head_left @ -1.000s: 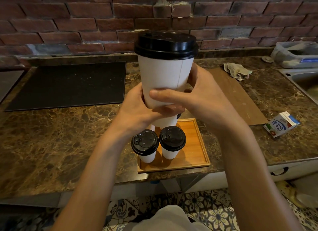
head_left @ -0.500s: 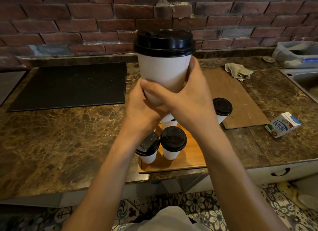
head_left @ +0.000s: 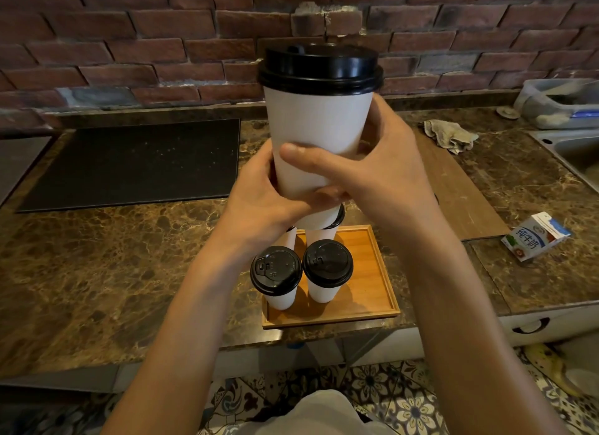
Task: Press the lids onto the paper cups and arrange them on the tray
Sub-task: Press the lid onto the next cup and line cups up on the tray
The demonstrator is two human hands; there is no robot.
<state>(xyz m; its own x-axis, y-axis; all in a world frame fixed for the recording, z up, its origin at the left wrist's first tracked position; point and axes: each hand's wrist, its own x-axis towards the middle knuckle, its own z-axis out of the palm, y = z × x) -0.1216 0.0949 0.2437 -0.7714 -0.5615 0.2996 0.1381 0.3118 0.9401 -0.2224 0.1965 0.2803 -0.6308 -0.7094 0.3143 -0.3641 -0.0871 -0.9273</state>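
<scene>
Both hands, left (head_left: pixel 259 191) and right (head_left: pixel 382 172), are wrapped tight round a lidded cup (head_left: pixel 317 123), upright above the tray (head_left: pixel 372 272). Two capped cups (head_left: pixel 275 271) stand on it.

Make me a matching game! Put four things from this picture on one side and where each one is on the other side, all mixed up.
Things:
1. big lidded cup
2. milk carton
3. crumpled cloth
4. wooden tray

Places:
A. lying on the counter, far right
B. held up in both hands
C. at the counter's front edge, under small cups
D. near the brick wall, by the sink

Pairs: 1-B, 2-A, 3-D, 4-C
</scene>
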